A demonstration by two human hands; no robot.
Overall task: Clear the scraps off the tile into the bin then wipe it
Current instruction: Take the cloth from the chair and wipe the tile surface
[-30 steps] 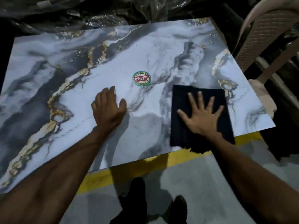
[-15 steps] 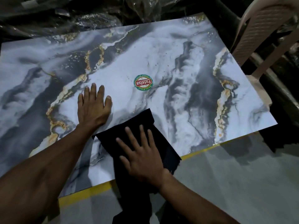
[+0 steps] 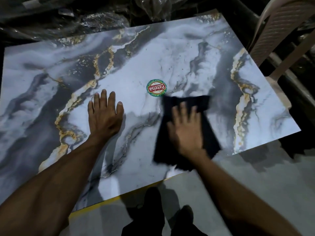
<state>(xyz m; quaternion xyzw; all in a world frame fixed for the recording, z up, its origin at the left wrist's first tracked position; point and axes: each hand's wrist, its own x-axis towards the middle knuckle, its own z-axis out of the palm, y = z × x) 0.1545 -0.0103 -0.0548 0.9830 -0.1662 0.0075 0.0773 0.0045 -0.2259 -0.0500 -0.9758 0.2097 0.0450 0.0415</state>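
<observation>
Since half a second ago, the black folded cloth (image 3: 185, 132) has slid from the near edge, close to the left hand, out to the right, and its far corner now lies just beside the round green and red sticker (image 3: 156, 87).

From the head view, the right hand (image 3: 186, 129) presses flat on the cloth with straight, spread fingers; it is blurred, so it is probably in the middle of a stroke. The left hand (image 3: 104, 114) lies open, palm down, on the large glossy marble-pattern tile (image 3: 136, 53), with its fingers close together, and it seems to steady the tile. I see no scraps on the tile and no bin in view, so in my judgement the wiping step is now in hand.

To do it well, the palm should keep even pressure, the strokes should overlap, and the cloth should reach the far corners, which look untouched.

The tile is smooth and shiny, white and grey with gold veins, and a yellow edge shows under it. The cloth looks soft and matt. Crumpled clear plastic sheeting (image 3: 102, 17) lies behind the tile, and a beige plastic chair (image 3: 279, 31) with a woven-look back stands at the right.
</observation>
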